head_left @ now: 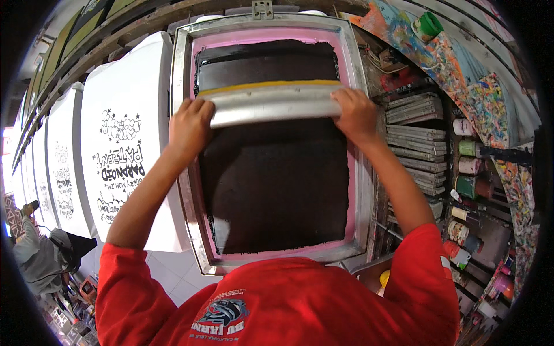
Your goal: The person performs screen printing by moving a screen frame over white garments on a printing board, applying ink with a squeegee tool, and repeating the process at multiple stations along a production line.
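Observation:
My left hand and my right hand grip the two ends of a wide silver squeegee with a yellow edge along its far side. It lies across a screen printing frame in front of me, over its upper half. Black ink covers most of the mesh on both sides of the squeegee. A pink border shows around the ink, inside the metal rim. What lies under the screen is hidden.
White shirts with black prints line up on boards to the left. Stacked frames and paint pots fill shelves at the right. A paint-smeared cloth hangs there, with a green pot above. Another person stands far left.

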{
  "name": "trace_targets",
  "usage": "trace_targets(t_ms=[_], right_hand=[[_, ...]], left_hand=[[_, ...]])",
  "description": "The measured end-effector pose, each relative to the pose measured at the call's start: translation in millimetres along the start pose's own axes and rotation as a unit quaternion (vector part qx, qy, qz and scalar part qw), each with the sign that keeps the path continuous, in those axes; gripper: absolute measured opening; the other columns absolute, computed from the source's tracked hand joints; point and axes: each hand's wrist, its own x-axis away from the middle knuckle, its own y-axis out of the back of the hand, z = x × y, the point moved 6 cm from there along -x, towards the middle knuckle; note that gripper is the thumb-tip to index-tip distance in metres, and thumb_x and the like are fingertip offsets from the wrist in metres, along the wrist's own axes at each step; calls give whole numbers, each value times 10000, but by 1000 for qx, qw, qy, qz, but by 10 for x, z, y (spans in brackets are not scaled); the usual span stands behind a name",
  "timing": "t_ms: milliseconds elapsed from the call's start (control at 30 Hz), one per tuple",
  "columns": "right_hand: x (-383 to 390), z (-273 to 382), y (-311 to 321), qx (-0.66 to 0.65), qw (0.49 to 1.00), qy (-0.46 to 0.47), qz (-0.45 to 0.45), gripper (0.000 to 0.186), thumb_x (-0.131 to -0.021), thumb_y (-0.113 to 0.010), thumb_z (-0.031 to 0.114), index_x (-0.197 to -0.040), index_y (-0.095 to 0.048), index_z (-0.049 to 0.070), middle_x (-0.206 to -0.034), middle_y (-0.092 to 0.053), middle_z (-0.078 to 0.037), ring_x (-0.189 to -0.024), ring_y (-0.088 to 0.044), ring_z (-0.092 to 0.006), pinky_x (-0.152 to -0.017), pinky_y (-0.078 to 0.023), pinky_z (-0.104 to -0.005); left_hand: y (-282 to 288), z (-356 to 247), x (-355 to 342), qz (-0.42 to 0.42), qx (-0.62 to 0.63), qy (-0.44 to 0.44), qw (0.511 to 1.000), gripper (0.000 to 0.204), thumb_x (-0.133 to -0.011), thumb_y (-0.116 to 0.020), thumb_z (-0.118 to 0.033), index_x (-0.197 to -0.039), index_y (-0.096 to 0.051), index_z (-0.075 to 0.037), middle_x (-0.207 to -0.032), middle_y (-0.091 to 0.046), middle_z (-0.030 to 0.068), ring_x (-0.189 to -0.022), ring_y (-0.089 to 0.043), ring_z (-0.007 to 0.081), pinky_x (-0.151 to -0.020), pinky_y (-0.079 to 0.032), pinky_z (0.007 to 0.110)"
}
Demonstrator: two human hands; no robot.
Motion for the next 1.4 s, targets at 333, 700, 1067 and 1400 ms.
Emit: trace_targets(t_ms=[333, 700, 1067, 1400], right_hand=[[-1614, -399, 171, 32, 988, 54, 140, 411, -680, -790, 375, -990, -717, 116, -916, -705, -170, -896, -671, -381, -799, -527, -471], [457, 653, 1431, -9, 999, 29, 29, 258, -686, -758, 169, -912, -660, 93, -866, -659, -110, -850, -631, -340, -721, -507, -456], [2925, 1536, 1313, -47, 998, -23, -28, 232, -716, -599, -27, -921, -685, 39, -941, -686, -81, -910, -642, -285, -803, -515, -402], [3291, 1595, 1070, -44, 998, -24, -45, 545, -576, -846, 290, -1028, -649, 58, -1074, -658, -83, -1034, -609, -301, -910, -488, -436]], left_hand=[[363, 635, -1433, 37, 60, -32, 997, 357, -706, -764, -273, -932, -687, -7, -857, -674, 238, -840, -646, 428, -768, -519, 475], [1226, -517, 694, 27, 40, 45, 998, 372, -647, -724, -28, -1008, -638, -58, -908, -646, 145, -905, -614, 350, -774, -518, 451], [887, -1655, 2971, -19, 96, 21, 995, 337, -647, -762, -97, -955, -640, -37, -974, -661, 90, -945, -620, 290, -786, -532, 381], [669, -1733, 3282, 1, 124, 31, 992, 481, -663, -762, -142, -1099, -586, -44, -1163, -587, 129, -1117, -533, 349, -942, -466, 439]])
